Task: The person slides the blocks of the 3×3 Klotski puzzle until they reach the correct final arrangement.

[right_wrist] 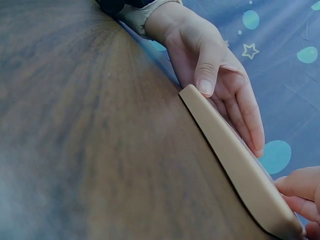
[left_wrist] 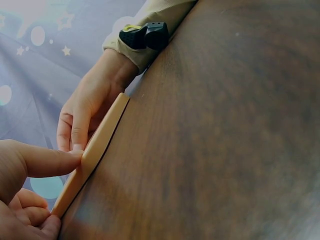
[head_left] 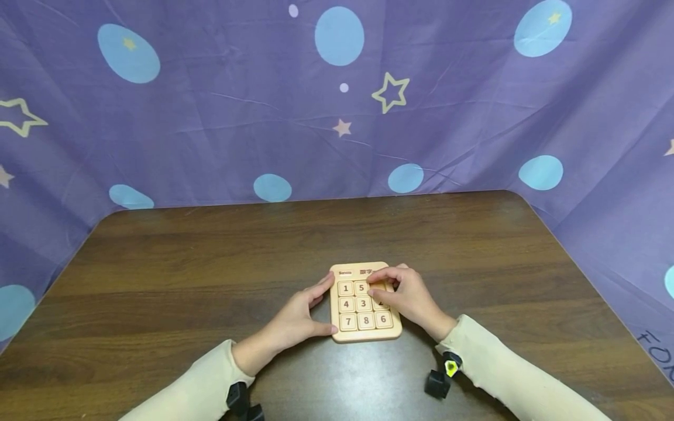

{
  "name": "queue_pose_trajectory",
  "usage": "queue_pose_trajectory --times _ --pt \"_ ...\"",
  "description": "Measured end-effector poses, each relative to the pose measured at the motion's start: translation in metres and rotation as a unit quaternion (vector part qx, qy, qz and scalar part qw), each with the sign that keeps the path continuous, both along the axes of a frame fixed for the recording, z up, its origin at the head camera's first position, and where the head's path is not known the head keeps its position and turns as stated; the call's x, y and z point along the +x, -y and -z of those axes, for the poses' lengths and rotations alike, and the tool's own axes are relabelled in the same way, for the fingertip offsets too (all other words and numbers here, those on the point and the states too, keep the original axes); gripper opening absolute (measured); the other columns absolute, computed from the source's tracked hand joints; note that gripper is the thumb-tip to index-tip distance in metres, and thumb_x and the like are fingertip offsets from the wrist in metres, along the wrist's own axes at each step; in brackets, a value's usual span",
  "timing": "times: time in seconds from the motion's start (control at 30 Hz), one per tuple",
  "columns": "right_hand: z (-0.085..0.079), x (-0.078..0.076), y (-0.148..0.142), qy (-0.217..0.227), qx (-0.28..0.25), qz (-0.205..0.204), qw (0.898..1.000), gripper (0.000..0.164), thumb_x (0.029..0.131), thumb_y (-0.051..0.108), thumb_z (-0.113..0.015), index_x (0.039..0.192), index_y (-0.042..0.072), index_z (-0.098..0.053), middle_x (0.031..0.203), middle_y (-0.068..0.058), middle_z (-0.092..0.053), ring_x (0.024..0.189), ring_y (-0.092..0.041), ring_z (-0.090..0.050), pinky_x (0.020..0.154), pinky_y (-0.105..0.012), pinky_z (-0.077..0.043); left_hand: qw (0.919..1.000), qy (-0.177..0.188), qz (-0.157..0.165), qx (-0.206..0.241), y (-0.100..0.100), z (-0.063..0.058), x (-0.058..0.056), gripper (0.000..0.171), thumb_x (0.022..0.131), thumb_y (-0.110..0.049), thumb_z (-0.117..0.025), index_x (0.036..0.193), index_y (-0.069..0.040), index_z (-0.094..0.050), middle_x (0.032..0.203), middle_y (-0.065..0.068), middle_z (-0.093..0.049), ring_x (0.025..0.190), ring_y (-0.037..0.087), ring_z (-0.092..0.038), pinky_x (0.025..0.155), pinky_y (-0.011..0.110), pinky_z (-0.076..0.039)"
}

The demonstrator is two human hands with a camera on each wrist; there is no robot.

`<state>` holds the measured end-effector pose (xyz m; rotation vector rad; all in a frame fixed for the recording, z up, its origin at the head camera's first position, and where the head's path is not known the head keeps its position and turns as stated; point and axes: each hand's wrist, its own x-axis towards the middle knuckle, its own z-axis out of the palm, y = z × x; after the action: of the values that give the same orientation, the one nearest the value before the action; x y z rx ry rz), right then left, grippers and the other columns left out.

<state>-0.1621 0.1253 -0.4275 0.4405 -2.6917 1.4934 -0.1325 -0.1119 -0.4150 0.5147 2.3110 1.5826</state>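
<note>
Bracing left hand (head_left: 296,318): spread along board (head_left: 367,336); could slip if slack.
Right hand (head_left: 411,296): apart over tiles (head_left: 363,303); could jam one by pushing askew.

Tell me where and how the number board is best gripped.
Probably by its left rim, coming from the left, thumb at the near corner, fingers at the far one, as the left hand spans it. The board lies flat on the table, leaving little to hook under, but its thickness offers purchase; the right hand is over the opposite side.
</note>
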Motion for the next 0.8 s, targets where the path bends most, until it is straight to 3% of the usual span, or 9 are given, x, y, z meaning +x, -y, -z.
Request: queue_pose_trajectory --times 0.2,0.5,0.8 --pt "0.001 -0.001 -0.004 -0.002 -0.009 -0.010 1.000 0.019 0.073 0.011 -0.079 0.092 0.014 -0.075 0.082 0.003 -0.064 0.073 -0.014 -0.046 0.061 -0.022 -0.040 1.0000 -0.005 0.007 0.004 0.000 0.000 -0.001 0.088 0.067 0.004 -0.078 0.142 0.007 -0.032 0.151 0.018 -0.027 0.139 0.030 -0.025 0.112 0.046 -0.027" --pt "0.002 -0.001 -0.017 0.000 -0.020 -0.062 0.998 0.017 0.075 0.016 -0.078 0.092 0.016 -0.074 0.081 0.007 -0.066 0.076 -0.013 -0.051 0.066 -0.022 -0.044 0.9999 -0.009 0.005 0.001 0.000 0.002 -0.001 0.089 0.066 0.003 -0.079 0.142 0.007 -0.032 0.151 0.019 -0.027 0.139 0.030 -0.026 0.112 0.046 -0.028" --pt "0.001 0.004 -0.028 0.004 -0.015 -0.102 0.995 0.020 0.073 0.010 -0.077 0.093 0.013 -0.073 0.083 0.005 -0.064 0.076 -0.010 -0.052 0.068 -0.021 -0.047 1.0000 -0.007 -0.001 0.005 0.000 0.002 -0.001 0.089 0.065 0.005 -0.078 0.142 0.007 -0.032 0.151 0.018 -0.028 0.139 0.029 -0.026 0.112 0.044 -0.027"
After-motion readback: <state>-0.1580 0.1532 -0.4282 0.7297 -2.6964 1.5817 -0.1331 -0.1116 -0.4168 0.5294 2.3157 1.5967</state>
